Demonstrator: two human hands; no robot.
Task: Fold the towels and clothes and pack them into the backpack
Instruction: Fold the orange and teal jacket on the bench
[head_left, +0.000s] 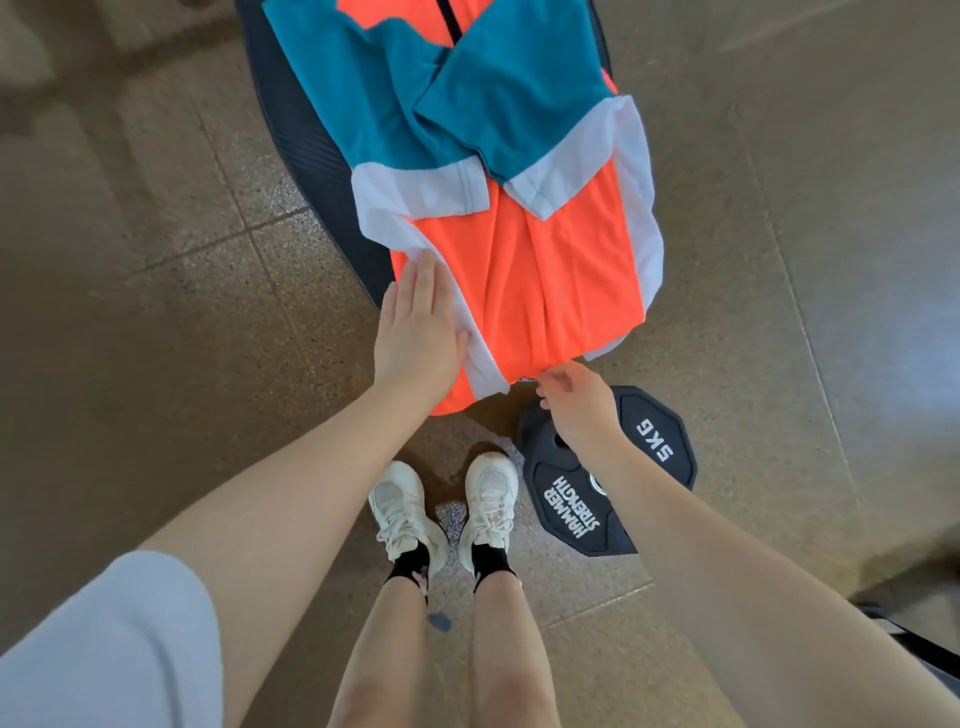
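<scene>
An orange, teal and white jacket (540, 270) lies spread on a dark padded bench (296, 140), both teal sleeves folded inward over its front. My left hand (415, 332) rests flat with straight fingers on the jacket's left side near the hem. My right hand (571, 405) pinches the jacket's bottom hem at its near edge. No backpack is plainly visible in the head view.
A black 5 kg weight plate (654, 441) lies on the tiled floor just right of my feet, under my right wrist. My white shoes (441, 509) stand close to the bench end. A dark strap or bag edge (914, 644) shows at the lower right.
</scene>
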